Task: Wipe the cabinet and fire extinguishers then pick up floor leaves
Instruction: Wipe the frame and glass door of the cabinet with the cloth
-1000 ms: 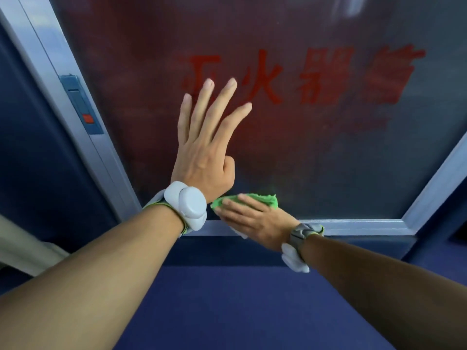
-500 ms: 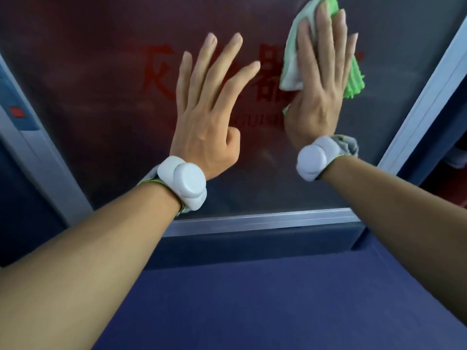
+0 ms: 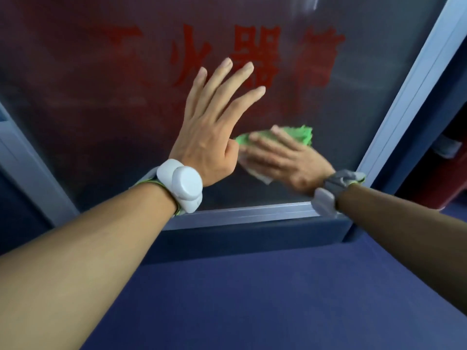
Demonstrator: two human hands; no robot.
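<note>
The cabinet door is a hazy glass pane [image 3: 106, 102] with red characters [image 3: 257, 51], set in a silver frame [image 3: 247, 213]. Red shapes show dimly behind the glass. My left hand [image 3: 214, 132] lies flat on the pane with its fingers spread and holds nothing. My right hand [image 3: 285, 157] presses a green and white cloth [image 3: 300, 132] against the lower right of the glass, right beside my left thumb. The right hand is blurred.
Blue carpet [image 3: 252, 299] covers the floor below the cabinet. A dark blue base strip [image 3: 252, 238] runs under the door. To the right of the frame a red object [image 3: 437, 183] stands in a dark gap. The left frame post [image 3: 30, 173] slants upward.
My right hand with the cloth swept from the bottom edge up to the top right of the glass, then came back down to the lower right. My left hand stayed flat on the pane.
</note>
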